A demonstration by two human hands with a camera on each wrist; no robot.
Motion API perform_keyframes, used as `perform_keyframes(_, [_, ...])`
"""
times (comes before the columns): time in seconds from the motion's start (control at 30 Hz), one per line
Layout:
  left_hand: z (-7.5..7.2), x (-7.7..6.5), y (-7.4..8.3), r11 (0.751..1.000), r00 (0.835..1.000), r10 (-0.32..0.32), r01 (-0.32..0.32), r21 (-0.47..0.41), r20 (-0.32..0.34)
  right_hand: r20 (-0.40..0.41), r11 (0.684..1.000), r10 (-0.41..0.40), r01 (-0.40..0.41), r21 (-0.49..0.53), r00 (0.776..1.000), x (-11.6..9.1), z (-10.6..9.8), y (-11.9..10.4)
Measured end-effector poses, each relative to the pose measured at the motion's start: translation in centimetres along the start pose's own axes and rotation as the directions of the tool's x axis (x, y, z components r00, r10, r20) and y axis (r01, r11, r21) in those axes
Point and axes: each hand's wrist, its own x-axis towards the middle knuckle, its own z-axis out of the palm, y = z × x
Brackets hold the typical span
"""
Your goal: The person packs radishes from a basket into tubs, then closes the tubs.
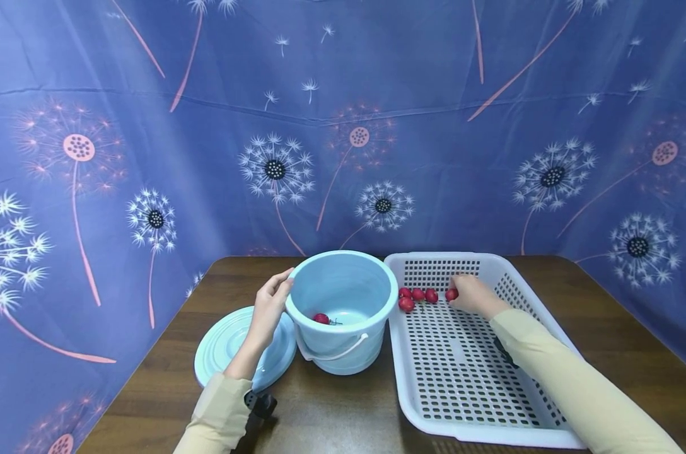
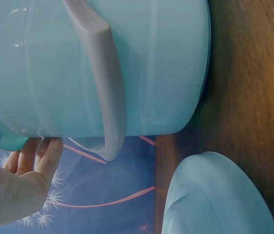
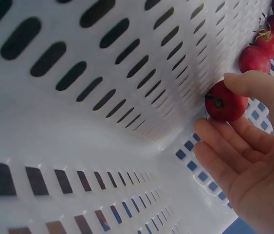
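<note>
A red fruit [image 3: 227, 103] sits in the right hand [image 3: 262, 170], seemingly pinched.

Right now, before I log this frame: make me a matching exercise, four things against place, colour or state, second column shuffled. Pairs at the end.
Things:
1. left hand
2. right hand
3. lid
4. basket

Place, colour or state:
A. white and perforated
B. holding a red fruit
C. light blue, on the wooden table
D. touching the left side of the bucket in the head view

Pairs: 1-D, 2-B, 3-C, 4-A
</note>
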Motion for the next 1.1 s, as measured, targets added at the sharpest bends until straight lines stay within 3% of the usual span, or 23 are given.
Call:
perform_keyframes(0.3, [0.1, -0.1, -0.3, 1.000, 1.000, -0.007, 0.007, 0.008, 0.009, -0.004, 0.997, -0.009, 0.010, 0.080, 1.000, -0.1, -0.2, -0.1])
perform_keyframes(0.67, [0.0, -0.1, -0.2, 1.000, 1.000, 0.003, -0.004, 0.008, 0.013, -0.087, 0.981, -0.068, 0.082, 0.177, 0.994, -0.1, -1.8, -0.5])
perform_keyframes(1.1, [0.0, 0.0, 0.1, 1.000, 1.000, -0.010, 0.010, -0.002, 0.015, -0.133, 0.959, -0.099, 0.130, 0.253, 0.986, -0.1, -3.9, -2.5])
